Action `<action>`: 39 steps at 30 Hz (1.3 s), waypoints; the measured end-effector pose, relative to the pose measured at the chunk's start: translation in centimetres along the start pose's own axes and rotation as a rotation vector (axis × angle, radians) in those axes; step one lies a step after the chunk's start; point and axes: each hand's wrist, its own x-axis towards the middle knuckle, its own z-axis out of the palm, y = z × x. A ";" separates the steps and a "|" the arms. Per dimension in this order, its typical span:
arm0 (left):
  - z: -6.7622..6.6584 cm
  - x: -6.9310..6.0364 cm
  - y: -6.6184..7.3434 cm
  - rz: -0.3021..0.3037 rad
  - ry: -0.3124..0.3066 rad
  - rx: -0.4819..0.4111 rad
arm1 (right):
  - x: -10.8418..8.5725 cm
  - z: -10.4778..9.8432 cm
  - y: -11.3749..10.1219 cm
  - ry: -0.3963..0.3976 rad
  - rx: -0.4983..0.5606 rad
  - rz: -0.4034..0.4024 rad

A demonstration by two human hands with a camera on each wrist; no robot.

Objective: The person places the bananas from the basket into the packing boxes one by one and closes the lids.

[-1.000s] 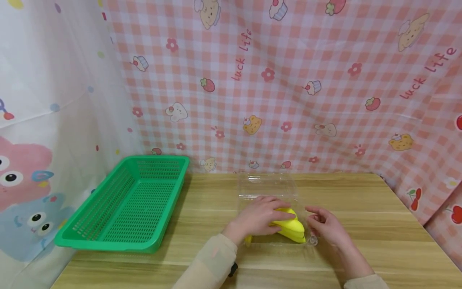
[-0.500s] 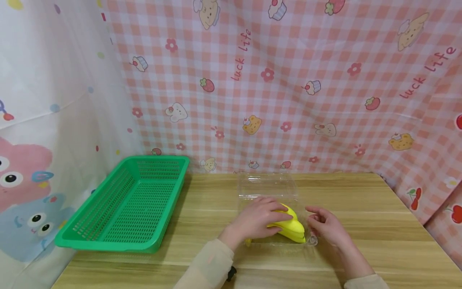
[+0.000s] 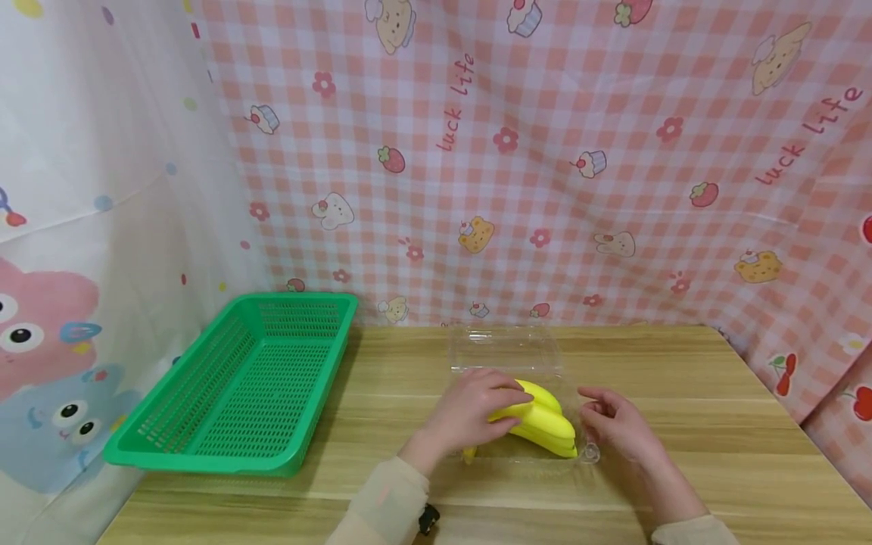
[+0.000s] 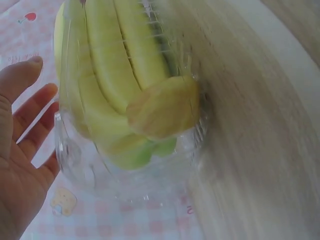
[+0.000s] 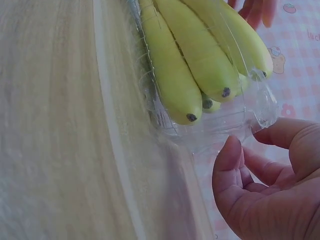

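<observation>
A bunch of yellow bananas lies in a clear plastic clamshell box, its lid folded back; the stem end shows in the left wrist view and the dark tips in the right wrist view. My left hand is over the left part of the bunch, fingers spread and loosely bent, overlapping the bananas in the head view. In the left wrist view its fingers are beside the box wall, gripping nothing. My right hand has curled fingers at the box's right edge, with thumb and finger pinching the plastic rim.
A green slotted basket stands to the left on the wooden table. A checked pink cloth hangs behind the table, and a white printed cloth hangs at the left. A small black object is by the left sleeve.
My left hand has slid left across the bananas, uncovering more of them. The right hand, box and basket stay in place.
</observation>
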 end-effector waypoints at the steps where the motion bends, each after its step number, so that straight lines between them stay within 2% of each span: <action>1: -0.1 -0.1 -0.1 -0.010 0.017 -0.007 | 0.0 -0.1 0.0 -0.001 0.002 0.001; 4: -0.2 -0.5 -0.4 -0.049 0.077 -0.041 | 0.2 -0.4 -0.1 0.004 -0.015 -0.001; 9: -0.5 -1.2 -1.0 -0.156 0.154 -0.133 | 0.4 -0.9 -0.5 0.017 -0.040 -0.008; 13: -0.8 -1.6 -1.6 -0.251 0.176 -0.205 | 0.6 -1.1 -0.9 0.024 -0.032 -0.017; 19: -1.3 -2.1 -2.6 -0.412 0.194 -0.303 | 1.0 -1.5 -1.6 0.022 -0.086 -0.015; 28: -1.5 -2.7 -3.8 -0.599 0.258 -0.438 | 2.0 -2.2 -2.2 0.017 -0.146 -0.085; 39: -1.3 -3.1 -5.5 -0.732 0.308 -0.595 | 3.1 -2.7 -2.6 0.009 -0.153 -0.086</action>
